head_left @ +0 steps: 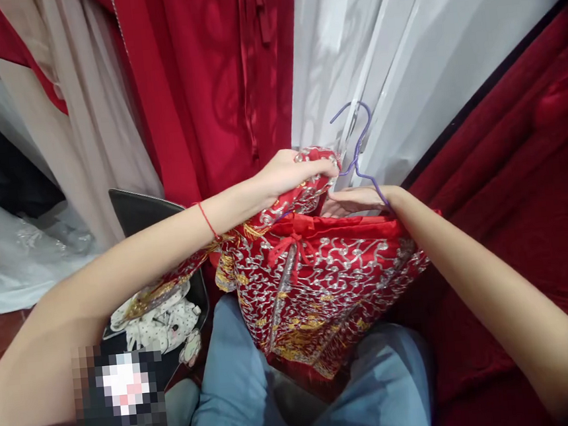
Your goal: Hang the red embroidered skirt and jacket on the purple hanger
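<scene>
A red skirt-like garment, covered in silver and gold embroidery with a red tie at its top edge, hangs over the knees. A purple wire hanger rises from its opening. My left hand is closed round a bunched, embroidered red cloth beside the hanger. Under the hanger's right arm reaches my right hand, at the garment's opening. Its thumb and fingers meet the lower end of that bunched cloth; the fingertips are partly hidden.
A black chair at the left holds a white dotted cloth. Red curtain-like fabric and beige fabric hang behind. White drapes stand ahead, and dark red fabric covers the right side.
</scene>
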`<state>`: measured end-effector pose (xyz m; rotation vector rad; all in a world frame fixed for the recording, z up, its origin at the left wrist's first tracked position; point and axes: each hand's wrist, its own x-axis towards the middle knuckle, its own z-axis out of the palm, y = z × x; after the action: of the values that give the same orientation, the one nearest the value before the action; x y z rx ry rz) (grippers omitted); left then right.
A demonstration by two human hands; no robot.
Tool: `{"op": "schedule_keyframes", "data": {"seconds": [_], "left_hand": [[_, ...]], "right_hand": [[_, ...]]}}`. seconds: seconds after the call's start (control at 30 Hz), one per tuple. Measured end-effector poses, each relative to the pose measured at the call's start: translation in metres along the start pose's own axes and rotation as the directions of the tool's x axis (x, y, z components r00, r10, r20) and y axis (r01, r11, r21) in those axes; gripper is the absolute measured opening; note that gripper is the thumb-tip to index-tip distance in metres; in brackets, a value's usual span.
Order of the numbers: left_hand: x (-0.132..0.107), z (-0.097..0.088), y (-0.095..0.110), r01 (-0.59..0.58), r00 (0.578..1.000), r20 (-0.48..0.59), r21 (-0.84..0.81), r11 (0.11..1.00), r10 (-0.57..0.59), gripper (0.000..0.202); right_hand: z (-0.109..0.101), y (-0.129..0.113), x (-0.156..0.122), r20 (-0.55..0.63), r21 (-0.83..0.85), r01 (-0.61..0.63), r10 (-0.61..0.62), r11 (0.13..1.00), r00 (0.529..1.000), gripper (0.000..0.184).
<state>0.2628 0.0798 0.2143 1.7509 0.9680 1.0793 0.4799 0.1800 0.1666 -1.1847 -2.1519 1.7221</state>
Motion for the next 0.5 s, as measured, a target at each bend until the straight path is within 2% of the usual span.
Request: {"op": "schedule_keyframes", "data": {"seconds": [0.1,0.23,0.33,0.43,0.5], "left_hand": [[0.0,0.012,0.005,-0.045,0.999,-0.025,-0.026,0.999,0.045,0.021],[0.008,0.024,0.01,-0.076,0.996,-0.05,-0.078,0.994,0.072,0.013],[0.013,0.031,0.013,-0.102,0.994,-0.051,-0.095,0.99,0.098,0.01],[0.014,0.025,0.014,-0.117,0.993,-0.02,-0.06,0.991,0.116,0.011],[0.014,0.008,0.013,-0.155,0.988,-0.005,0.04,0.987,0.156,0.015]], "right_hand": [[-0.001,-0.003,0.003,-0.034,-0.045,-0.033,0.032,0.998,0.999,0.049],[0.008,-0.014,0.0,-0.024,-0.111,-0.1,0.098,0.989,0.995,0.061],[0.011,-0.02,-0.001,-0.145,-0.296,-0.136,0.096,0.946,0.985,0.05],[0.006,-0.016,-0.005,-0.228,-0.469,-0.122,0.013,0.875,0.974,0.042],[0.001,-0.008,-0.009,-0.218,-0.478,-0.114,0.008,0.871,0.976,0.04]]}}
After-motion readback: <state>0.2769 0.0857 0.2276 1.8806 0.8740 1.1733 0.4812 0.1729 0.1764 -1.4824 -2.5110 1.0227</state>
